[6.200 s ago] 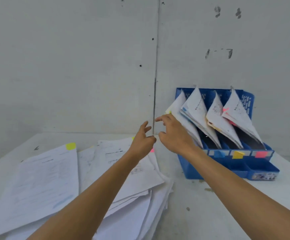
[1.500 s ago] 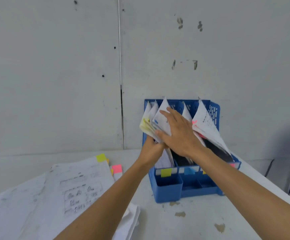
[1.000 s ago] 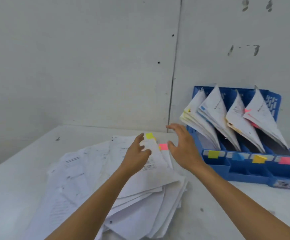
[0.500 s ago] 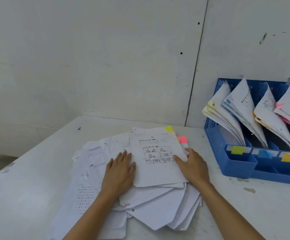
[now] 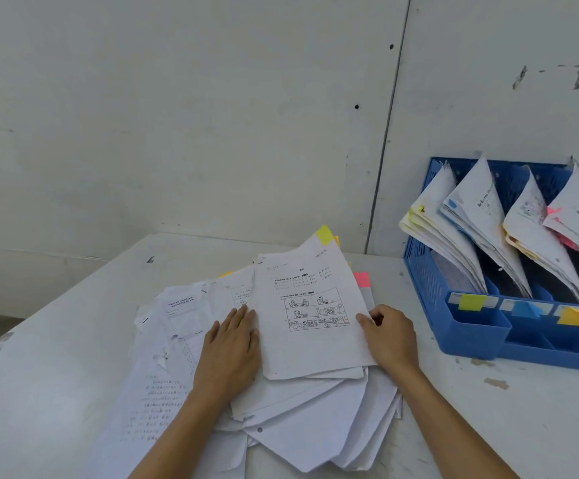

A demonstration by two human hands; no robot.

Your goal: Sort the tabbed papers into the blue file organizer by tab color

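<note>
Our left hand (image 5: 231, 344) lies flat, fingers together, pinning the pile (image 5: 315, 426); our right hand (image 5: 390, 335) pinches the yellow-tabbed sheet (image 5: 312, 316) lying between them. It looks thin and floppy, so we'd lift by that edge. The blue file organizer (image 5: 478, 335) stands right of it.

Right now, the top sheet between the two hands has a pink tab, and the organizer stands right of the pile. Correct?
Not quite: in the head view the top sheet has a yellow tab; the pink tab sits on a sheet beneath. The rest holds: it lies between the left hand and right hand, and the organizer stands right of the pile.
</note>
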